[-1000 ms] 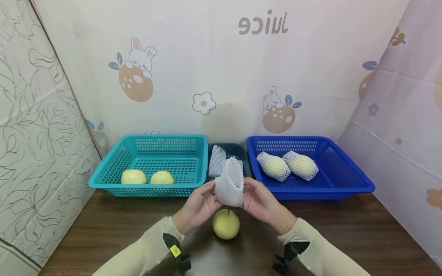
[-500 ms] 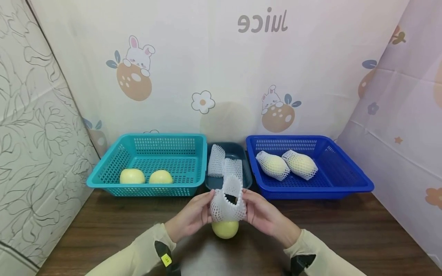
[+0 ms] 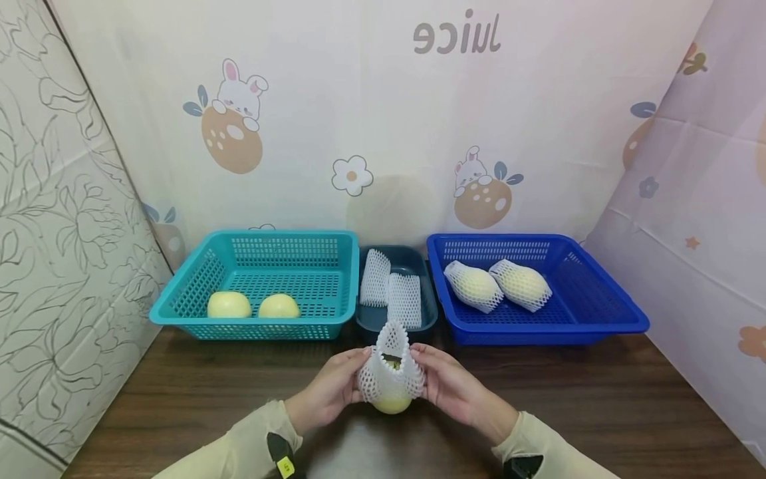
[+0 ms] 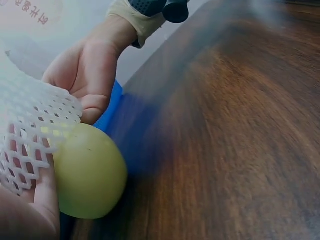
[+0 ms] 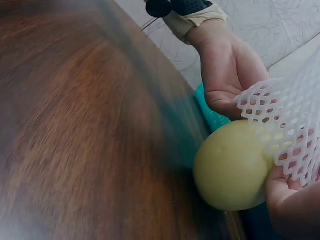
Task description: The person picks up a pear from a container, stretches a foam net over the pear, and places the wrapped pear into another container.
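A white foam fruit net is stretched over the upper part of a round yellow-green pear standing on the table. My left hand pinches the net's left side, and my right hand pinches its right side. The net's top edge gapes, and the pear's stem shows through it. In the left wrist view the lower part of the pear is bare below the net's rim. The right wrist view shows the same pear with thumb and fingers partly behind the mesh.
A teal basket with two bare pears stands at the left. Behind the hands, a small dark tray holds two flat foam nets. At the right a blue basket holds two netted pears.
Both hands have lowered the foam net from above and behind the pear down over it. The net has been spread wider, and the pear now sits partly inside.
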### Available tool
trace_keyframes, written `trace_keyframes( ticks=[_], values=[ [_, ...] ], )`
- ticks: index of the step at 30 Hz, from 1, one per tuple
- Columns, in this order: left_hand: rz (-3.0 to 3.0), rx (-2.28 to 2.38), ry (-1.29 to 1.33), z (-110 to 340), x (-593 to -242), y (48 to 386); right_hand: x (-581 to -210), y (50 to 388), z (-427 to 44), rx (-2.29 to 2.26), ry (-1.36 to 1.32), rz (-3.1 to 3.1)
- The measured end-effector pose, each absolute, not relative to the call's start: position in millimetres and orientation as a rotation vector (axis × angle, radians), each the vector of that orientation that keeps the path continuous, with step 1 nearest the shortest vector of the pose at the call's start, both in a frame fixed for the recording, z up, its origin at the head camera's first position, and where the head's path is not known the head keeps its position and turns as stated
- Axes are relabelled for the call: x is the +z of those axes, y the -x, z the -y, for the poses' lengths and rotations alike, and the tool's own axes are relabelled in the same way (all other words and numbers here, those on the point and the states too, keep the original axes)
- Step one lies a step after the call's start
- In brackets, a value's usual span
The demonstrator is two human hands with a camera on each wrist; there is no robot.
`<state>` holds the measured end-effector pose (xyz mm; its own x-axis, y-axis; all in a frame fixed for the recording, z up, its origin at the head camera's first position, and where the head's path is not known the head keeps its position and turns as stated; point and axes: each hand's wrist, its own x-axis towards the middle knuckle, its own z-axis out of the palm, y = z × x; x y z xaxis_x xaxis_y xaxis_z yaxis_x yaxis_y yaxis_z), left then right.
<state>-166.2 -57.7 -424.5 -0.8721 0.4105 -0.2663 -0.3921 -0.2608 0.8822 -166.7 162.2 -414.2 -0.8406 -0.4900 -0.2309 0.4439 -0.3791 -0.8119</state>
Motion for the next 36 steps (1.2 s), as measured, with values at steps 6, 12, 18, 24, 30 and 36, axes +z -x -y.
trace_keyframes(
  ticks=[6, 12, 18, 24, 30, 36],
  values=[
    [-1.580, 2.150, 0.001, 54.8, -433.9, 163.6, -420.8, 165.0, -163.1, -2.217, 0.047, -1.400],
    [-1.720, 2.113, 0.063, 51.4, -440.6, 160.4, -429.0, 164.7, -165.9, -2.184, 0.017, -1.488],
    [-1.776, 2.122, 0.064, 48.9, -445.2, 159.5, -435.5, 163.7, -167.3, -2.185, -0.002, -1.522],
    [-1.820, 2.116, 0.092, 48.1, -452.0, 159.0, -442.0, 163.3, -165.7, -2.138, -0.056, -1.602],
    [-1.917, 2.043, 0.071, 50.4, -460.0, 153.6, -447.1, 157.9, -165.4, -1.989, 0.010, -1.699],
    [-2.084, 1.897, -0.043, 47.4, -451.0, 150.6, -448.7, 154.5, -161.9, -1.971, 0.076, -1.725]
  ],
)
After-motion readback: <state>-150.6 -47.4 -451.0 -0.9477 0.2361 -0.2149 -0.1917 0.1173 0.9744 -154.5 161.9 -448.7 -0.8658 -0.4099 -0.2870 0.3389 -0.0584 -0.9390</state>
